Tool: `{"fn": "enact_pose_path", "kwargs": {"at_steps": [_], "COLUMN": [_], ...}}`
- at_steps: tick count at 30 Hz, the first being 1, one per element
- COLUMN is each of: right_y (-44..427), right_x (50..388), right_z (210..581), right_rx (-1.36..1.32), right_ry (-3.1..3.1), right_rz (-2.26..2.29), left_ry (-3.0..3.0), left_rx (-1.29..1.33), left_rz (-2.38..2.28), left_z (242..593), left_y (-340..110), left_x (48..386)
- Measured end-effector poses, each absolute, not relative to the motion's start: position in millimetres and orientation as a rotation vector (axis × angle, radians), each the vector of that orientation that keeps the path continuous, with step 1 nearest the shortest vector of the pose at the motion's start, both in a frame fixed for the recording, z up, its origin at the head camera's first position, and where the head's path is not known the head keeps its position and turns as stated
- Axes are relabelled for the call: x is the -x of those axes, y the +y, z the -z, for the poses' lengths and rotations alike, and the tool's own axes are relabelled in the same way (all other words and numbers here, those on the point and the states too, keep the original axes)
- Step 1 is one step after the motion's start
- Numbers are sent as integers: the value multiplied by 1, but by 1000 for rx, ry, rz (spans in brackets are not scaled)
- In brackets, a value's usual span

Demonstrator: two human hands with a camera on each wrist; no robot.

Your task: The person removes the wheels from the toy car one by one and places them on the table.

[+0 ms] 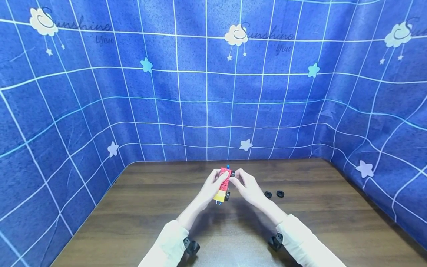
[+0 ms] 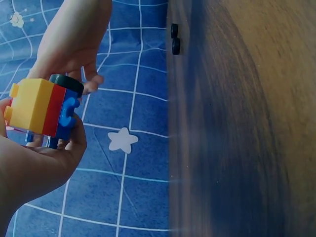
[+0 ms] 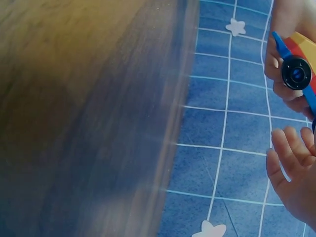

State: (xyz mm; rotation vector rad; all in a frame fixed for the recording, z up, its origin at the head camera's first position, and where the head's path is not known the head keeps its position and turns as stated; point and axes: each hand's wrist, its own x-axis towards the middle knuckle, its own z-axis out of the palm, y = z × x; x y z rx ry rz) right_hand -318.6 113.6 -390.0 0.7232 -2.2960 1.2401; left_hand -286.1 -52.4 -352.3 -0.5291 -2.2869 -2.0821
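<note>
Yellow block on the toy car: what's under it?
Under the yellow block sits a red layer, then a blue base with a black wheel alongside. The faces where they meet are covered, so whatever joins them can't be seen.

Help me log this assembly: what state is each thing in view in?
Toy vehicle: held up off the tabletop
Near wheel: fitted beside the yellow block
Far wheel: at the vehicle's side; seating unclear
Two loose wheels: lying flat on the tabletop, apart
Left hand: gripping the vehicle
Right hand: at the far wheel, grip unclear
Wrist cameras: worn, one on each wrist
Blue backdrop: hanging
</note>
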Motion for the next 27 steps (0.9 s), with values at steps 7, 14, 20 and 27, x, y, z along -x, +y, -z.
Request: {"fn": "enact_pose_path", "kwargs": {"at_steps": [7, 14, 20, 27], "right_y": [111, 108, 106, 105], "right_x": [318, 317, 315, 316], "right_z": [393, 390, 391, 394], "right_rx": [-750, -689, -582, -621], "right_ry": [-2298, -2305, -2401, -2350], "right_rz": [-1221, -1176, -981, -673], "left_ry": [-2270, -2287, -2319, -2363], "left_rx": [557, 558, 554, 580], "left_rz": [2113, 2133, 2075, 1878], "left_z": [363, 381, 386, 387], "left_y": [-51, -49, -47, -45], "left_x": [296, 312, 311, 312]}}
